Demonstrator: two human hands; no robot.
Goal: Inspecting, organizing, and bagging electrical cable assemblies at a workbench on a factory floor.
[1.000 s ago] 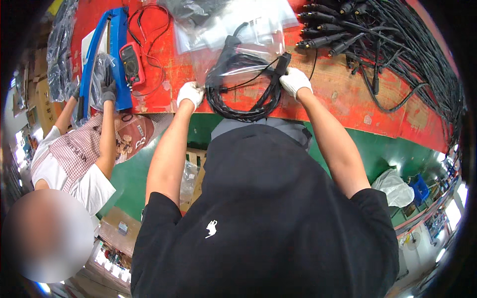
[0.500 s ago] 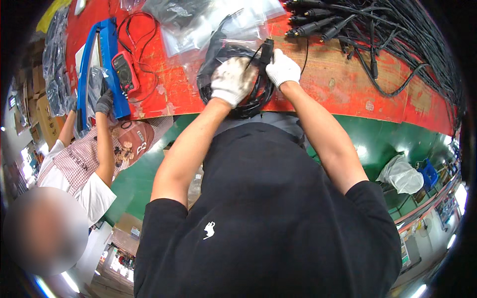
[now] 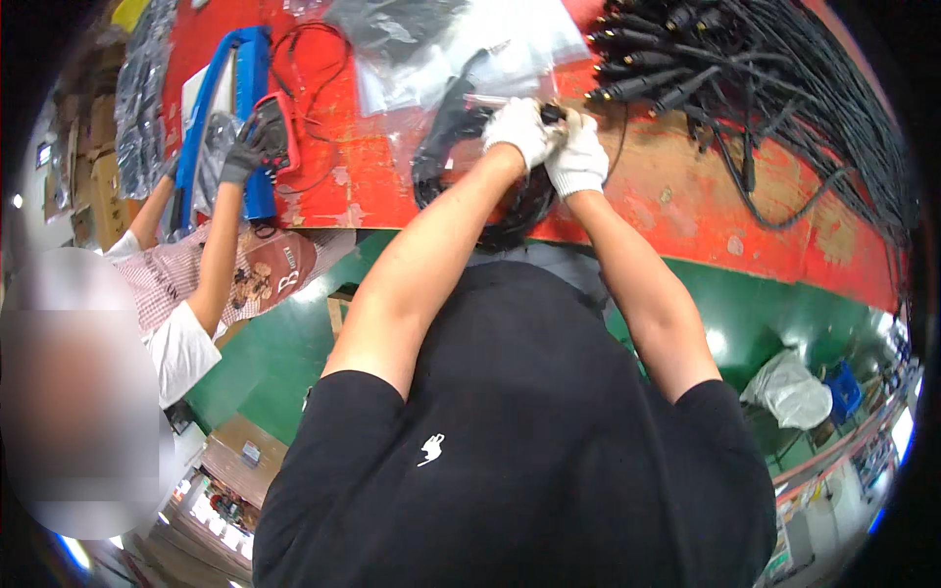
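Note:
At the red table's front edge lies a coiled black cable, partly in or under clear plastic film. Over its upper right side both my hands meet, in white knitted gloves. My left hand has its fingers closed at the black connector end of the cable. Pressed close beside it, my right hand grips the same connector from the right. Most of the connector is hidden by the gloves. Several clear plastic bags lie flat just beyond the coil.
A large heap of black cables with connectors covers the table's right side. To the left stand a blue frame-like device and a red multimeter with leads. A co-worker's grey-gloved hand touches the multimeter.
My left hand has moved from the coil up and right to the connector, joining my right hand. The co-worker's hand has moved from the blue device to the multimeter.

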